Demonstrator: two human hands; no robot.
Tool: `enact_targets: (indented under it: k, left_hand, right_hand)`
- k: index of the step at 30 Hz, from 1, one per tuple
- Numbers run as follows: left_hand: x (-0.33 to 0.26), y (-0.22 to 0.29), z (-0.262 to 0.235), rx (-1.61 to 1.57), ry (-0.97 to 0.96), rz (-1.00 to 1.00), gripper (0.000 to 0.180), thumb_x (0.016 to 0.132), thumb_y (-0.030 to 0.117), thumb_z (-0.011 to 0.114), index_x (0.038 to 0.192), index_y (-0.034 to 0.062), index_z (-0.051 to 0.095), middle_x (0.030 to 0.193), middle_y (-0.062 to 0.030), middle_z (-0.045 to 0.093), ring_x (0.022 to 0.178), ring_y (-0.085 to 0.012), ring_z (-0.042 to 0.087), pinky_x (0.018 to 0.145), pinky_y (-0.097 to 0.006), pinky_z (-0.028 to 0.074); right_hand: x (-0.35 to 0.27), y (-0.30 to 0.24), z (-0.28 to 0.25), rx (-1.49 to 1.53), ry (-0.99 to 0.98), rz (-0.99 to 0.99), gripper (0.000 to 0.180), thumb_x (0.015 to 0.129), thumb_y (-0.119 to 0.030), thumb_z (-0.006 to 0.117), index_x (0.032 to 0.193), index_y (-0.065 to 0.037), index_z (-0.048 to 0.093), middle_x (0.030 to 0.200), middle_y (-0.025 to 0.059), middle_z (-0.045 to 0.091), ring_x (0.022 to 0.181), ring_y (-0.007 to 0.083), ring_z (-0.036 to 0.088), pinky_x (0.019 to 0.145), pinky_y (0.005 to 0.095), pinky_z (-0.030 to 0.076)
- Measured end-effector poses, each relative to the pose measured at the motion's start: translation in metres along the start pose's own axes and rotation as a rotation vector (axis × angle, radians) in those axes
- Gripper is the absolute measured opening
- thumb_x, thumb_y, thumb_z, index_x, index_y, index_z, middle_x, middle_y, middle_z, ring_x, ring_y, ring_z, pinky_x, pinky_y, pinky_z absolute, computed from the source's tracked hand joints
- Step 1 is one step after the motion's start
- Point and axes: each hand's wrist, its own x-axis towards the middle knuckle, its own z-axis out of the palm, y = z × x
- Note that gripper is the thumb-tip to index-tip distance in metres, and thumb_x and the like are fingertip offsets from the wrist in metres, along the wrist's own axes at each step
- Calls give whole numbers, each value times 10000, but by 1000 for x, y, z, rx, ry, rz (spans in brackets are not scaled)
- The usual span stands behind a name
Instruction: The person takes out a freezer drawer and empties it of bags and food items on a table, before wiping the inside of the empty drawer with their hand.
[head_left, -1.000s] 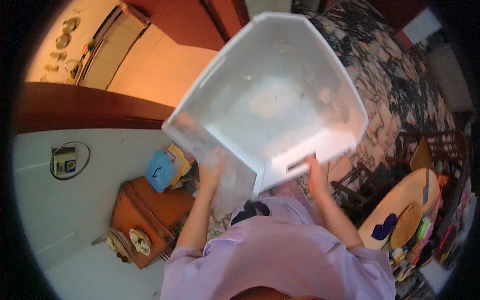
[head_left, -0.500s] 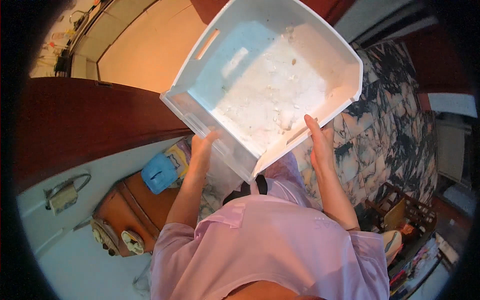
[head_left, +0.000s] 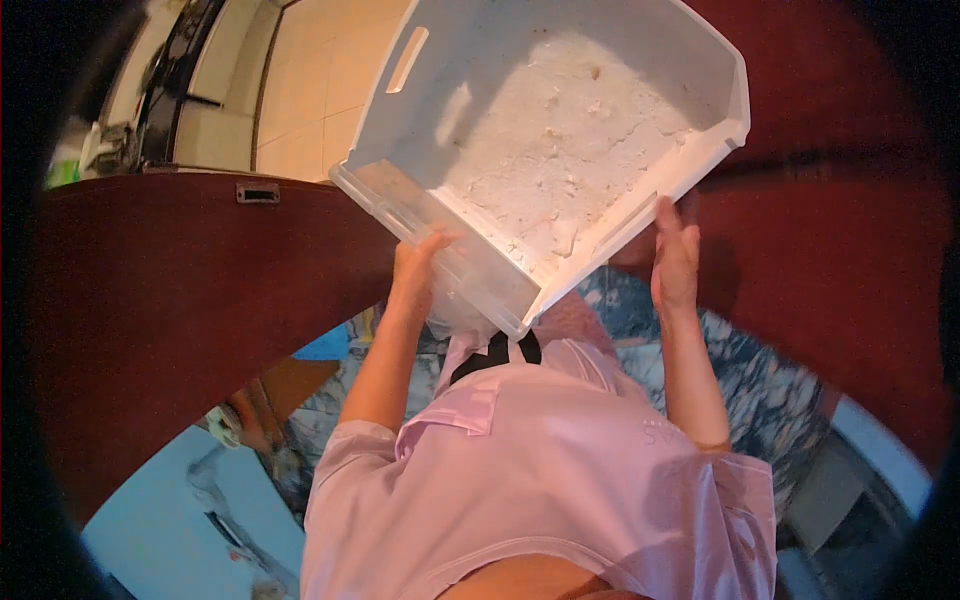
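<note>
A large white plastic drawer (head_left: 560, 130) with a clear front panel (head_left: 450, 240) is held out ahead of my body, tilted so that its inside faces up. Small crumbs and flakes, along with one brown bit, lie on its white bottom. My left hand (head_left: 418, 272) grips the clear panel's edge, thumb over the top. At the near right wall, my right hand (head_left: 677, 262) clasps the side, thumb up at the rim; its fingers are partly hidden and slightly blurred. A slot-shaped handle hole shows in the drawer's left wall.
Dark red-brown door panels or frames stand close on the left (head_left: 200, 280) and right (head_left: 850, 200). Ahead at the upper left lies a beige tiled floor (head_left: 320, 100). Dark-veined marble flooring (head_left: 740, 390) is below me. A blue object (head_left: 325, 343) is partly visible behind my left arm.
I have moved forward with the drawer, between the dark red-brown panels. The wooden furniture and rack behind me have mostly left the view. Both hands keep their hold.
</note>
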Motion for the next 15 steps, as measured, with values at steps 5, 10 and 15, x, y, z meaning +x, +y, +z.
enact_targets:
  k: [5, 10, 15]
  left_hand:
    - [-8, 9, -11, 16, -14, -76, 360, 812, 207, 580, 1057, -55, 615, 904, -137, 668, 763, -204, 627, 683, -335, 528]
    - [1, -3, -10, -78, -92, -114, 470, 793, 176, 558, 1179, -87, 516, 970, -179, 669, 791, -220, 626, 708, -373, 550]
    - [3, 4, -10, -86, -68, -84, 510, 771, 173, 552, 1199, -99, 499, 986, -191, 667, 807, -223, 625, 714, -386, 556]
  right_hand:
    - [20, 9, -18, 371, 210, -1, 613, 983, -485, 380, 1359, -2, 408, 1306, 108, 497, 1208, 228, 456, 1059, 354, 307]
    - [58, 66, -32, 702, 192, 272, 566, 994, -452, 368, 1331, -1, 427, 1298, 146, 490, 1249, 268, 416, 1083, 407, 301]
    - [76, 71, -14, 434, 61, -43, 420, 977, -255, 483, 1312, -5, 442, 1274, 112, 522, 1139, 249, 541, 941, 402, 485]
